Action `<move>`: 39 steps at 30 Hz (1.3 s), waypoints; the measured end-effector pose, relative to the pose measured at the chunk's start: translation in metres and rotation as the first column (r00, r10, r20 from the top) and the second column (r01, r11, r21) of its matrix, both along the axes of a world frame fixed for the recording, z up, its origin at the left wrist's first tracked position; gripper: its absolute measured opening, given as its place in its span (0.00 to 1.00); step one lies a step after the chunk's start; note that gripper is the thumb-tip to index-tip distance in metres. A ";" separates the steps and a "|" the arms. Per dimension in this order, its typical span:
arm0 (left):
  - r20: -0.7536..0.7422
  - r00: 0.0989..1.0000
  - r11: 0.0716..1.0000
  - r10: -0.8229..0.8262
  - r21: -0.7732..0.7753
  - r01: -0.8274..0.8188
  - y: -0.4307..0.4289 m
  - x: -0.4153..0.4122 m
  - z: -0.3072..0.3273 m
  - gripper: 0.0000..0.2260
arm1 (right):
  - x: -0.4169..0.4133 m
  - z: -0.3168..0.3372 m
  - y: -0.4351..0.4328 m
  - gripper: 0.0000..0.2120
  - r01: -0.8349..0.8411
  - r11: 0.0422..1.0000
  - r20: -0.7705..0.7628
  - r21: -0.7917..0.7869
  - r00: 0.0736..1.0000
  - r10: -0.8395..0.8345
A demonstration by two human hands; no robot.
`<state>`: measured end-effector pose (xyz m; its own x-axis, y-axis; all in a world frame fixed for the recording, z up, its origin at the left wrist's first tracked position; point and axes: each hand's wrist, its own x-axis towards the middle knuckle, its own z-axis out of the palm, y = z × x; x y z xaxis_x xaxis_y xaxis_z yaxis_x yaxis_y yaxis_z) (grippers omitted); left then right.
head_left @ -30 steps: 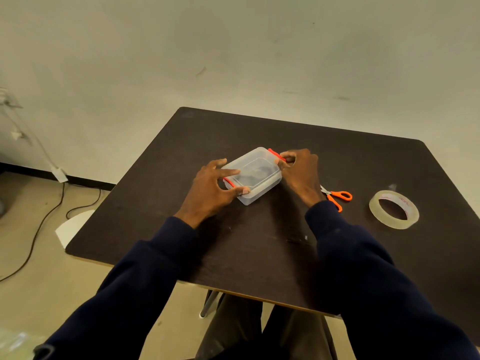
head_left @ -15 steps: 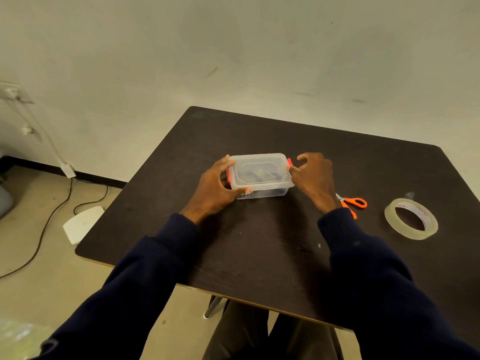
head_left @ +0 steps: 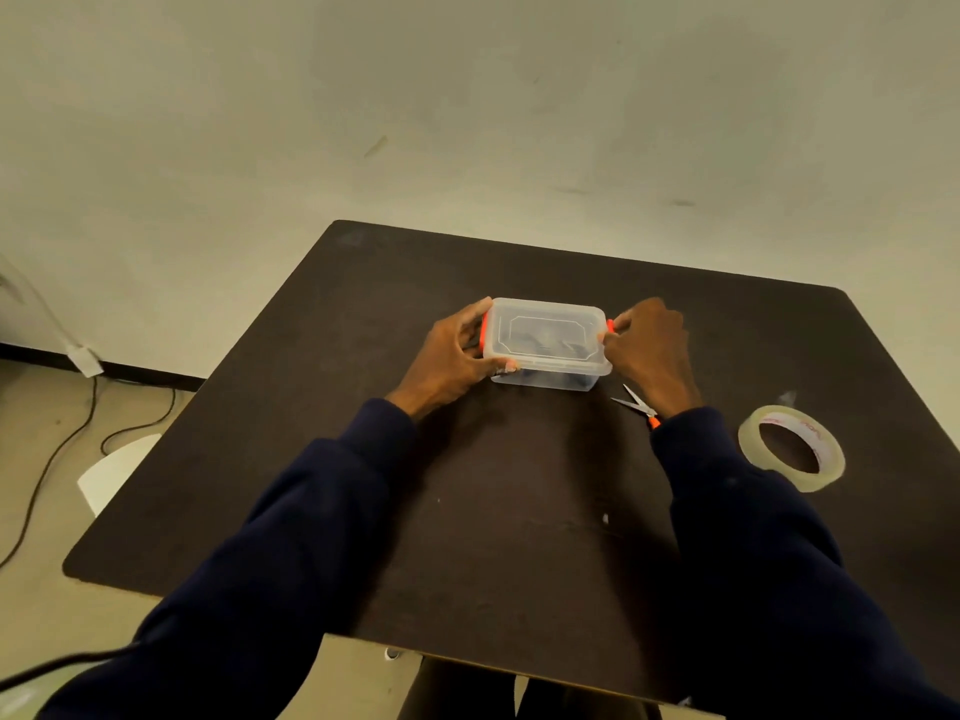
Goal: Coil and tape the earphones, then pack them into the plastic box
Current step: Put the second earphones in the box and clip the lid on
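Clear plastic box (head_left: pixel 545 356), lid on, lies between the hands with its long axis running left to right. The left hand (head_left: pixel 449 356) grips the left short end, thumb along the near edge. The right hand (head_left: pixel 649 350) curls its fingers onto the orange clip (head_left: pixel 610 326) at the right end. The dark shape inside is probably the earphones (head_left: pixel 540 341). Both ends sit at the fingertips, so latching probably needs only an inward press.

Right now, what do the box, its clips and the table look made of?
Box: clear, faintly frosted plastic, slightly glossy; see-through, with a moulded outline on top. Clips: opaque orange plastic by the even colour, though too small to be sure. Table: dark brown matte board, probably wood laminate; flat sheen, thin edge, pale scuffs.
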<state>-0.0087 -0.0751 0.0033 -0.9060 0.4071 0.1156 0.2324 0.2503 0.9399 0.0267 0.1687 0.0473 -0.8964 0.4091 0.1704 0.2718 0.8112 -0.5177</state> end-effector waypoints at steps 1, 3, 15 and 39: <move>0.000 1.000 1.000 -0.002 0.008 0.002 0.004 -0.005 0.000 0.38 | -0.003 -0.001 0.003 0.08 0.003 1.000 -0.011 -0.008 1.000 -0.003; 0.003 1.000 1.000 -0.012 0.016 0.012 0.011 -0.014 -0.001 0.39 | -0.007 -0.005 0.009 0.09 0.011 0.999 -0.045 -0.037 0.999 -0.013; 0.004 0.998 0.998 -0.065 0.026 0.065 0.024 -0.029 -0.008 0.42 | 0.018 -0.014 0.035 0.09 0.009 0.999 -0.023 -0.051 1.000 -0.010; 0.102 0.994 0.998 0.035 -0.056 -0.030 0.040 0.009 -0.009 0.39 | 0.141 -0.026 0.047 0.02 0.078 0.996 -0.094 0.051 0.993 -0.073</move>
<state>0.0008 -0.0352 -0.0055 -0.9247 0.3806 -0.0005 0.1259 0.3072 0.9433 0.1675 0.2161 0.0215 -0.8427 0.4632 0.2744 0.2868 0.8176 -0.4993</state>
